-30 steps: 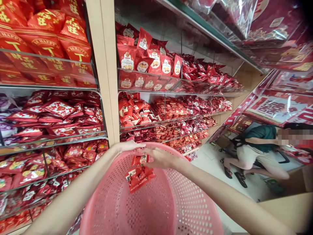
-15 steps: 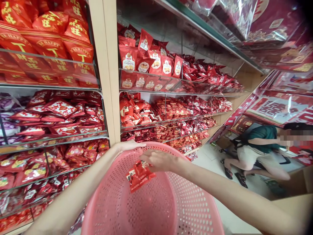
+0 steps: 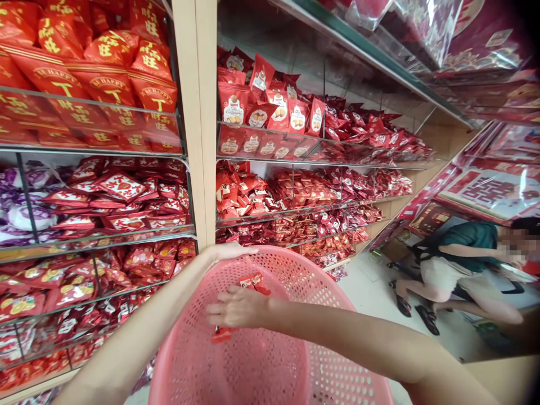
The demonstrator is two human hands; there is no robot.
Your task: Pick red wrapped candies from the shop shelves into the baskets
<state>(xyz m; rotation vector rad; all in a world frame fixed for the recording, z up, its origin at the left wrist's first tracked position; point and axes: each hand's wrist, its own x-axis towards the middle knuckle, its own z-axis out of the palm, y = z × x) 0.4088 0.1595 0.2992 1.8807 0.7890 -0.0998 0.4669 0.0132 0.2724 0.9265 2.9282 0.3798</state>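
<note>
The perforated pink basket (image 3: 341, 349) is nearest. Inside it, the right hand (image 3: 238, 308) covers part of the red packets (image 3: 255, 282); fingers slightly apart, grip indeterminable. The left hand (image 3: 230, 251) is clamped on the basket's far-left rim. Beyond: stocked wooden shelving (image 3: 205, 140), pale floor (image 3: 369, 278), seated person (image 3: 468, 244).

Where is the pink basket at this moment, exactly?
In the head view, the pink basket fills the bottom centre, below and right of the wooden post, with the left hand on its far rim and the right hand inside it.
</note>
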